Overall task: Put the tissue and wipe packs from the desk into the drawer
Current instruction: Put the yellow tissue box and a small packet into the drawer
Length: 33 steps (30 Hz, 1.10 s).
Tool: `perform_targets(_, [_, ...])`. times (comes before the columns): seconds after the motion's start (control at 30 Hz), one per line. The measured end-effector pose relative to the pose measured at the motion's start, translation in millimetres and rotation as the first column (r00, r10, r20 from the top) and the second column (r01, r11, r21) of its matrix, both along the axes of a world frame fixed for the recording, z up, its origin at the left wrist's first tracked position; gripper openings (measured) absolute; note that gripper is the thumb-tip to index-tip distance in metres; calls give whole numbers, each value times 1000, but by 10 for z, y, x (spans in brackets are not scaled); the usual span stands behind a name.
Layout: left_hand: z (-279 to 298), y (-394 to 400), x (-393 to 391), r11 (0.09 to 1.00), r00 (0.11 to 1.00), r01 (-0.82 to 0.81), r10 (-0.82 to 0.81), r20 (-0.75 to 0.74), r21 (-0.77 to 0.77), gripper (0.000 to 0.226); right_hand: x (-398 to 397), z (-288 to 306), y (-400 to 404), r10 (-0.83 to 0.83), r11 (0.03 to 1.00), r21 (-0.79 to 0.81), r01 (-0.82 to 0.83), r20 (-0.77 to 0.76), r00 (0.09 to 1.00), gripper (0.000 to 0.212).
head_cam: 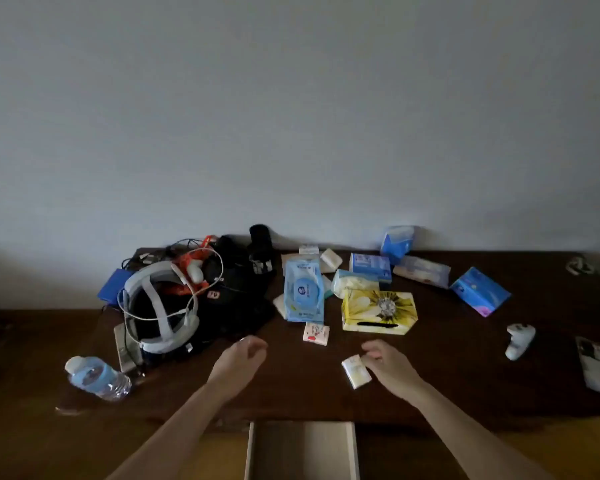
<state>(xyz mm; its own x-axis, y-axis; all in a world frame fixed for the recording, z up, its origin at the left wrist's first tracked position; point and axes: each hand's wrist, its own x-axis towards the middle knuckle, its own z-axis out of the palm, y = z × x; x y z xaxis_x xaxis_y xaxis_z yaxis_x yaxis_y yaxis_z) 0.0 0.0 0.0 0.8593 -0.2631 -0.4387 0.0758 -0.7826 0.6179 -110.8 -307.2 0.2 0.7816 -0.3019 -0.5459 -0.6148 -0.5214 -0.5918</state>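
Head view shows the right hand [390, 367] with curled fingers [371, 353] touching the upper end of a small white rectangular tissue pack [356, 371]; whether a firm pinch exists cannot be told. The pack lies flat on the dark brown wooden desk [465, 382], at 9 o'clock from the palm, mostly outside the fingers. The left hand [245, 355] hovers loosely curled, holding nothing. The open pale-lined drawer [302, 448] sits at 6 o'clock, near the pack.

Risk, as judged: a grip at one end only may let the soft pack pivot and slip, landing beside the narrow drawer. The other packs, such as the yellow flowered tissue box [378, 311] at 12 o'clock, lie well apart.
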Motion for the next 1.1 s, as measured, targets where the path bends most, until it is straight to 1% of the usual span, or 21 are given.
perform_targets(0.03, [-84, -171, 105, 998, 996, 60, -60, 68, 8, 18, 132, -80, -31, 53, 994, -97, -48, 46, 998, 40])
perform_targets(0.07, [-179, -347, 191, 992, 986, 116, -122, 111, 58, 23, 265, -149, -61, 89, 977, -200, -79, 42, 995, 45])
perform_targets(0.1, [-288, -525, 269, 981, 975, 174, -184, 123, 88, 27, 393, -238, -113, 107, 962, -260, -90, 55, 993, 49])
perform_targets(0.17, [-514, -872, 381, 949, 952, 271, -289, 102, 163, 33, 632, -403, -250, 123, 924, -370, -97, 45, 991, 57])
perform_targets(0.27, [-958, -1249, 475, 889, 915, 379, -402, 38, 257, 48, 888, -765, -462, 184, 857, -481, -185, -49, 982, 73])
perform_targets(0.3, [-1102, -1364, 520, 863, 896, 413, -442, 39, 292, 54, 972, -874, -517, 194, 836, -508, -206, -77, 978, 78])
perform_targets(0.37, [-1370, -1547, 582, 781, 840, 492, -542, 26, 384, 65, 1072, -1085, -582, 186, 786, -580, -213, -107, 977, 85])
perform_targets(0.4, [-1501, -1611, 597, 733, 812, 528, -583, -3, 429, 69, 1091, -1191, -599, 193, 737, -642, -212, -100, 976, 87])
perform_targets(0.47, [-1729, -1699, 632, 659, 781, 555, -622, -47, 507, 73, 1123, -1355, -632, 232, 598, -775, -206, -78, 969, 82])
perform_targets(0.5, [-1823, -1736, 644, 631, 772, 544, -635, -33, 553, 73, 1150, -1407, -658, 242, 545, -816, -192, -66, 968, 81])
perform_targets(0.53, [-1906, -1771, 657, 615, 767, 513, -642, 3, 599, 70, 1182, -1461, -696, 237, 517, -839, -170, -50, 970, 84])
perform_targets(0.6, [-1994, -1840, 690, 602, 756, 462, -651, 66, 651, 63, 1259, -1503, -773, 208, 522, -837, -166, -63, 976, 94])
perform_targets(0.67, [-2043, -1878, 708, 592, 749, 453, -658, 74, 667, 56, 1301, -1541, -856, 186, 570, -806, -163, -66, 980, 103])
perform_targets(0.73, [-2054, -1867, 693, 598, 766, 446, -640, 62, 666, 57, 1308, -1552, -944, 195, 596, -787, -159, -51, 980, 104])
perform_targets(0.77, [-2042, -1846, 669, 620, 785, 438, -617, 60, 651, 59, 1302, -1541, -979, 214, 575, -799, -175, -60, 975, 103])
perform_targets(0.83, [-2011, -1773, 599, 683, 829, 414, -556, 61, 602, 64, 1253, -1480, -1004, 224, 510, -831, -224, -123, 967, 107])
perform_targets(0.87, [-1985, -1726, 558, 718, 856, 388, -513, 62, 577, 65, 1205, -1442, -996, 206, 498, -834, -238, -152, 967, 111])
perform_targets(0.93, [-1900, -1635, 487, 786, 908, 305, -410, 84, 538, 66, 1071, -1350, -956, 166, 495, -842, -214, -150, 975, 115])
perform_targets(1.0, [-1771, -1551, 411, 836, 937, 215, -322, 133, 504, 69, 890, -1217, -907, 154, 481, -863, -152, -88, 984, 114])
perform_targets(1.03, [-1690, -1515, 368, 851, 940, 183, -297, 164, 492, 70, 789, -1137, -882, 157, 476, -873, -104, -31, 987, 113])
perform_targets(1.1, [-1493, -1439, 273, 873, 935, 150, -278, 220, 464, 71, 558, -940, -801, 167, 501, -865, -4, 92, 982, 114])
